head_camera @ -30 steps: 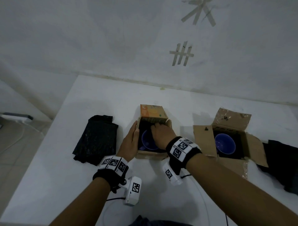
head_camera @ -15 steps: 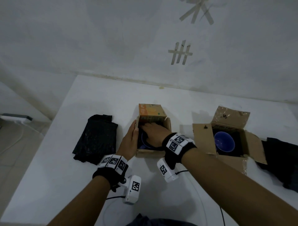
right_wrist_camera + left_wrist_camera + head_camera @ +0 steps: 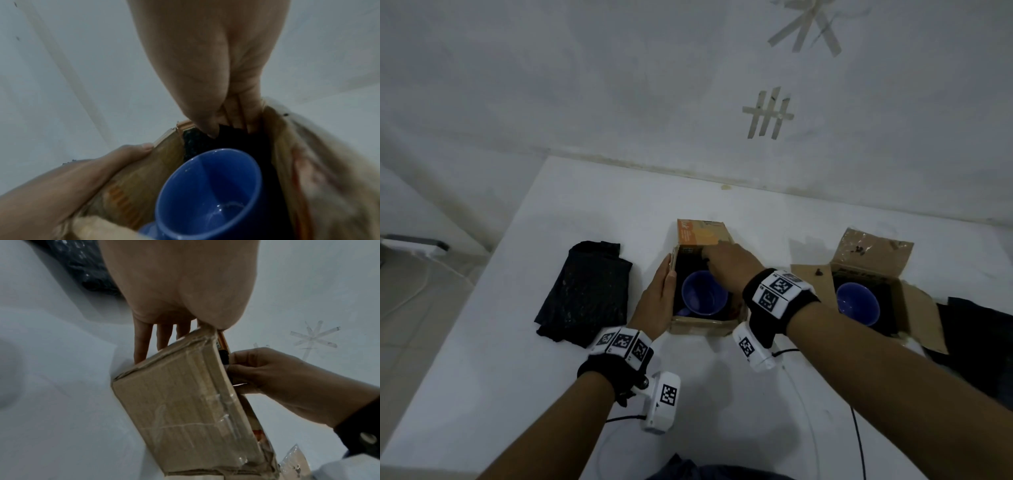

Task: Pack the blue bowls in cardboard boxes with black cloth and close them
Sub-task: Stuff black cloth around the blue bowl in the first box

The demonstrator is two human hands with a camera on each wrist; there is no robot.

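Observation:
A small cardboard box (image 3: 702, 323) stands open in the middle of the white table, lined with black cloth (image 3: 236, 142). A blue bowl (image 3: 703, 293) sits inside it, also seen close up as the blue bowl (image 3: 207, 194). My left hand (image 3: 669, 270) lies flat against the box's left wall, its fingers (image 3: 141, 344) straight and its thumb along the rim. My right hand (image 3: 710, 257) reaches into the far side of the box, and its fingertips (image 3: 213, 129) pinch the cloth there. A second open box (image 3: 914, 308) on the right holds another blue bowl (image 3: 858, 303) on black cloth.
A folded black cloth (image 3: 585, 291) lies left of the middle box. More black cloth (image 3: 979, 342) lies at the right edge of the table. The middle box's printed orange flap (image 3: 702, 233) stands up at the back. The wall runs close behind the table.
My right hand has moved from over the bowl to the far side of the box, so more of the bowl shows. My left hand has stayed on the box's left wall.

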